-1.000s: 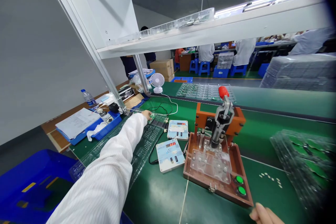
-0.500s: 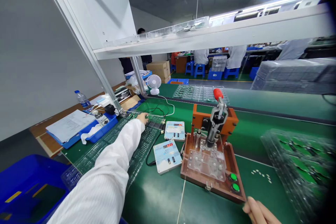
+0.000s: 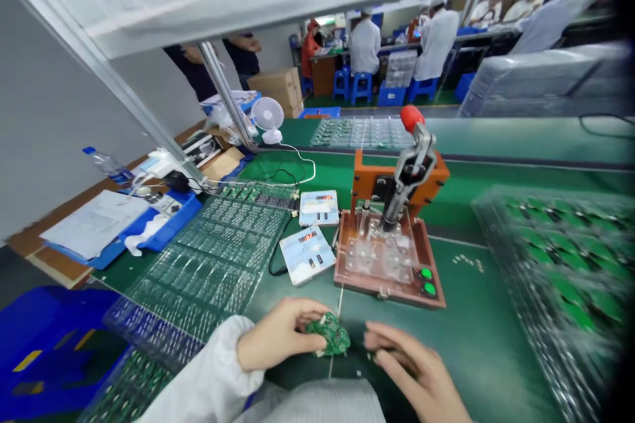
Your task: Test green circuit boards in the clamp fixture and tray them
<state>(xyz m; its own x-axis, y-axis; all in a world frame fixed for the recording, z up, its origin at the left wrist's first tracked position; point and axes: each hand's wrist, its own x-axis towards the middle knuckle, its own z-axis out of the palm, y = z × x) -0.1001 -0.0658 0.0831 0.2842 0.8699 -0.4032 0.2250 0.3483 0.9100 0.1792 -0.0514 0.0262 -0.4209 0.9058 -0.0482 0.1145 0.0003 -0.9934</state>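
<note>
The green tabletop [image 3: 476,344] runs wide before me; on it, from large to small, lie the clear compartment trays [image 3: 218,258] at my left, the brown press fixture [image 3: 389,258] with its red-knobbed lever straight ahead, and two white meter boxes [image 3: 307,254] between them; my left hand [image 3: 278,344] has its fingers closed round a small green circuit board [image 3: 330,336], low and near me, just short of the fixture; my right hand [image 3: 411,367] lies loosely spread just beside it, holding nothing. I judge it best to grip by the edges and let the right hand steady it. The board looks small, irregular, densely populated; detail is blurred.
</note>
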